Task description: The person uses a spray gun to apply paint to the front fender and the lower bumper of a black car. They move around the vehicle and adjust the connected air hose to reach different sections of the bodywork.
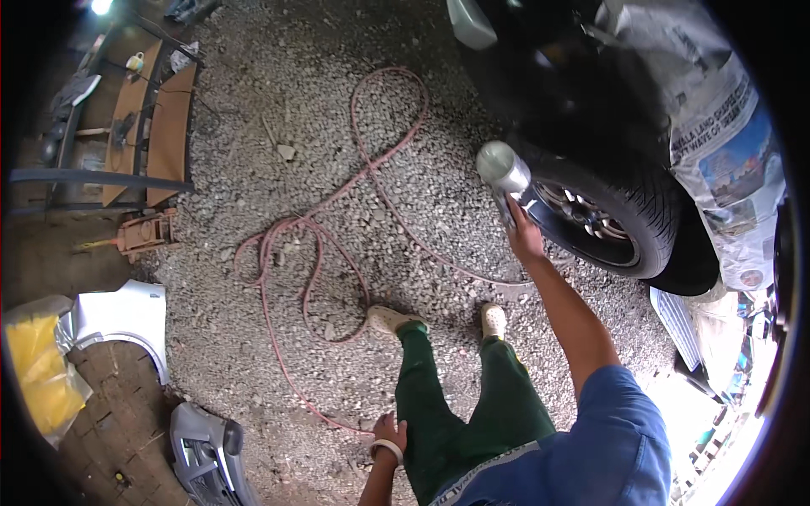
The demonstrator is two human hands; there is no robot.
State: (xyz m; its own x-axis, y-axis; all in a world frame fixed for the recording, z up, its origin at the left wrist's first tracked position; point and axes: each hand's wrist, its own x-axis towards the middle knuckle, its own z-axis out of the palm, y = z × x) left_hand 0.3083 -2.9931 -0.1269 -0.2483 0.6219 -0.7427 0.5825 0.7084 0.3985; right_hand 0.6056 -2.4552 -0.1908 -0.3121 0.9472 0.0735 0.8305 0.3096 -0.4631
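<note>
Your right hand (525,236), arm extended, grips a silver, round-cupped spray gun (509,173).
Your left hand (390,432) hangs low, grip indiscernible; looped pink hose (369,168) crosses grey gravel (211,295); black rubber tyre (654,221) nearby.

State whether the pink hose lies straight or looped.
Looped: the pink hose curves and crosses over itself on the gravel.

Spray gun (511,175): shiny, metallic-looking. Tyre (660,221): matt rubber. Gravel (253,110): rough stone. Car covering (732,164): creased newsprint.
</note>
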